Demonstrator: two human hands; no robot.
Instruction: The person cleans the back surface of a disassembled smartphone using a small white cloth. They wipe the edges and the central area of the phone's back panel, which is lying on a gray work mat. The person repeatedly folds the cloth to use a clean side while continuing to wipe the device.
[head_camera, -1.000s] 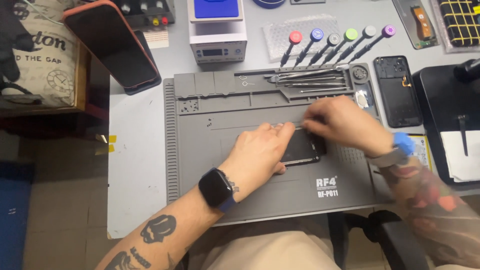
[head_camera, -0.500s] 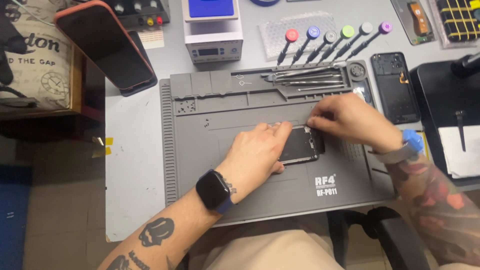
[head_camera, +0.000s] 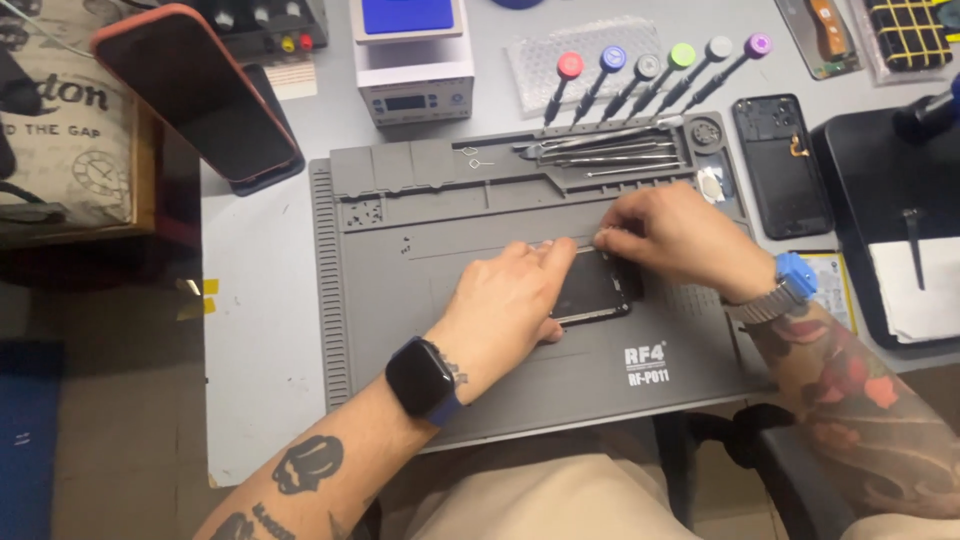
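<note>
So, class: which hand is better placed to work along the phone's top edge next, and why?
Probably the right hand: its fingertips already pinch at the top edge of the dark phone, while the left hand lies flat over the phone, pressing it onto the grey mat.

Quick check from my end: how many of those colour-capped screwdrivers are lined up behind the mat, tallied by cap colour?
Red screwdriver: 1
Blue screwdriver: 1
Grey screwdriver: 1
Green screwdriver: 1
White screwdriver: 1
Purple screwdriver: 1
Total: 6
</note>
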